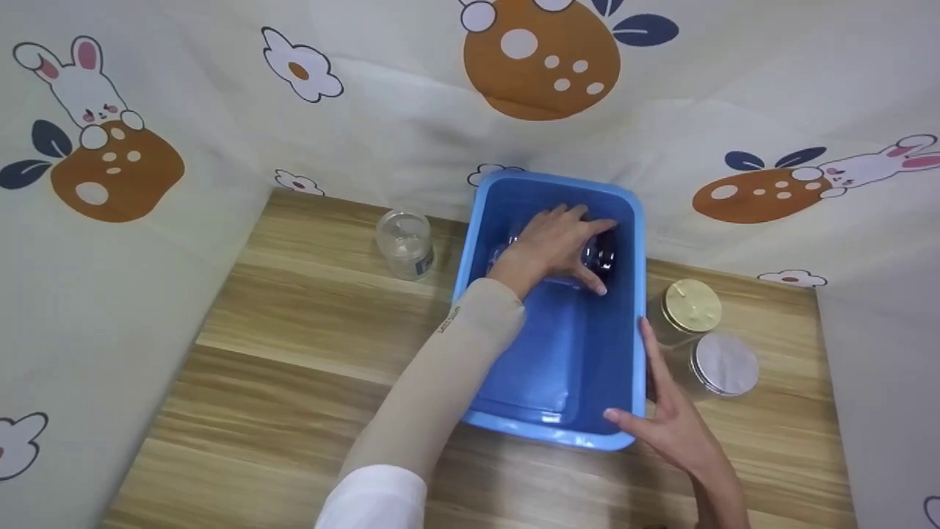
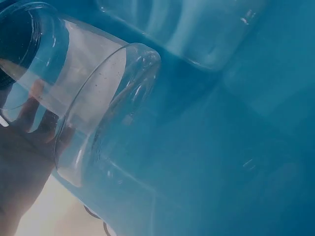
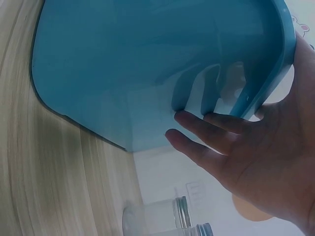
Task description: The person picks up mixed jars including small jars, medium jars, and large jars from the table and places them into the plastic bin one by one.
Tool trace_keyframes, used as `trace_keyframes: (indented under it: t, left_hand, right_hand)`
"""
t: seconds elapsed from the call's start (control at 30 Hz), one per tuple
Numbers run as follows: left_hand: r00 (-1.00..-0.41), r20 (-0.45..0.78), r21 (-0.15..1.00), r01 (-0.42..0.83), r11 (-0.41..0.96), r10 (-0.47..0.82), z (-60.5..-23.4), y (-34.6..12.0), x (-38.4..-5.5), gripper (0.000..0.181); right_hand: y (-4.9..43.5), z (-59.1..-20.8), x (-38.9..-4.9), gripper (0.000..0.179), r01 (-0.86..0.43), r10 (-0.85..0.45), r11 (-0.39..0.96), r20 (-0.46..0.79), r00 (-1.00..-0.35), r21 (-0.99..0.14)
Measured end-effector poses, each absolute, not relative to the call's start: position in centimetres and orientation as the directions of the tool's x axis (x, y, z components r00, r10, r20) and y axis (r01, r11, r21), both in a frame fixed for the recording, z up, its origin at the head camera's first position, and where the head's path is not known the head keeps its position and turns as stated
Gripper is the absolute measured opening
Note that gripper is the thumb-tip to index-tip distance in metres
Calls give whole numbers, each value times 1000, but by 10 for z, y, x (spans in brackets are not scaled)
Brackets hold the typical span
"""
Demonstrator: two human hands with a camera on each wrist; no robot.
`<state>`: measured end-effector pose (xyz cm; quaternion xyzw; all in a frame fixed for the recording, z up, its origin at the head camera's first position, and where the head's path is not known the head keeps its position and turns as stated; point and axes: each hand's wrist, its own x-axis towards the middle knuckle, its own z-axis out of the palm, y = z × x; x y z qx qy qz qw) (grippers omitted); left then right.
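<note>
A blue plastic bin (image 1: 558, 345) stands on the wooden surface. My left hand (image 1: 551, 239) reaches inside it and grips a clear jar (image 1: 590, 257) lying on its side near the far end. In the left wrist view, fingers show through the clear jar (image 2: 93, 73), and another clear container (image 2: 197, 34) lies beside it in the bin. My right hand (image 1: 675, 426) holds the bin's right wall near the front corner, thumb over the rim. In the right wrist view, the fingers (image 3: 197, 147) press the outer wall of the bin (image 3: 123, 64).
Left of the bin stands a clear lidless-looking jar (image 1: 405, 246). To its right are a jar with a gold lid (image 1: 692, 305) and one with a silver lid (image 1: 725, 364). A printed cloth (image 1: 382, 125) rises behind the wooden surface (image 1: 294, 308).
</note>
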<state>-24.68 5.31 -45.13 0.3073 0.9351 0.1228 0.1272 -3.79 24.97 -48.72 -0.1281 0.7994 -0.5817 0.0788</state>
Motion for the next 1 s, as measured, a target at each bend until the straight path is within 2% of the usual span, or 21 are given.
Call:
trace_keyframes:
  t: [0.43,0.8,1.0]
  left_hand:
    - [-777,-197,292,535,792,598,-453,53,-250,108]
    - [-789,-201,301,515,803,581,-458,53,-247,107]
    - [-781,-204,297,525,798,590,-460,56,-248,109]
  right_hand:
    - [246,-487,-38,118,-98,-281,268,19,-959,-959]
    - [248,-483,-36,117,-53,-271,321,-38,-962,-946]
    - [248,-484,-37,119,-74,-276,311,-15,-961,-948]
